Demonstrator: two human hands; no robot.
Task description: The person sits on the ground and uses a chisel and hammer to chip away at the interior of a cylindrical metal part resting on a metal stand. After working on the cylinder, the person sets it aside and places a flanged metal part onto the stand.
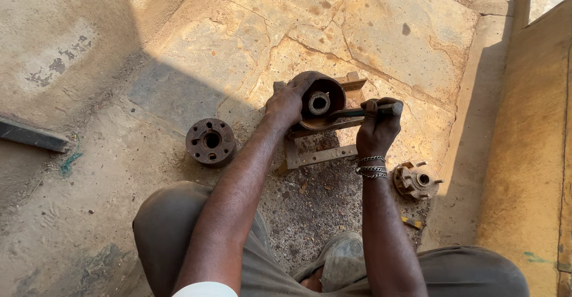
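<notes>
Steadying the rusty wheel hub (320,101) on its metal frame (322,154), the left hand (287,103) clasps the rim; the right hand (378,129), fist-tight, holds a rod-like tool (363,112) lying crosswise, tip toward the hub's bore.

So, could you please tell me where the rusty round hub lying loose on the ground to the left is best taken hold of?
Grip the rusty hub across its outer rim, coming from above. It lies flat with the bore facing up, its thick round edge is free all round, and nothing touches it. The left hand is nearer.
</notes>
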